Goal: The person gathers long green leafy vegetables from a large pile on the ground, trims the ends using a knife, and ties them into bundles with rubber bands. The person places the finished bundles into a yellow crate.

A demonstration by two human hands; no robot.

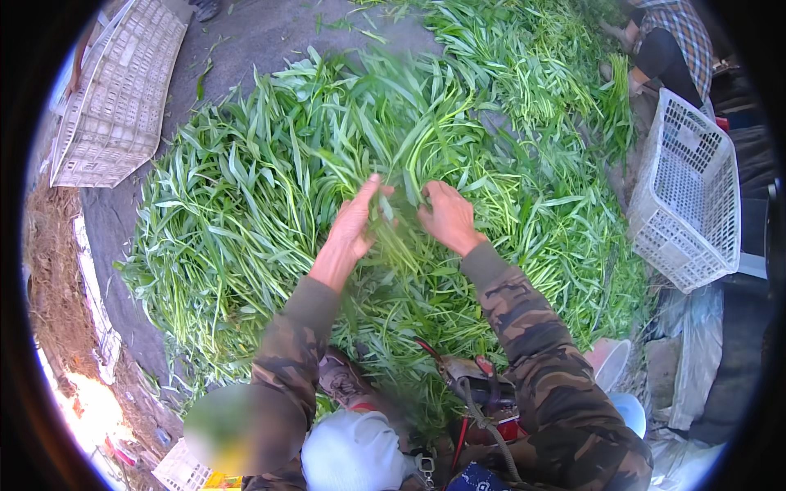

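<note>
A wide heap of cut leafy green stalks [245,202] with long narrow leaves covers the dark ground sheet before me. Over its middle, my left hand [356,224] has its fingers apart around blurred stalks; whether it grips them is unclear. Close by on the right, my right hand [449,215] has its thumb and fingers closed around a few thin stems, whose leafy ends reach up and away. Beneath the two hands lies a blurred bunch of stems [396,245].
A pale plastic crate [116,92] stands tilted at upper left, with someone's hand [75,81] on it. Another crate [691,190] is at right, near a crouching person [669,55] in a checked shirt. Near my shoe [344,377] lies a tool bag [473,374].
</note>
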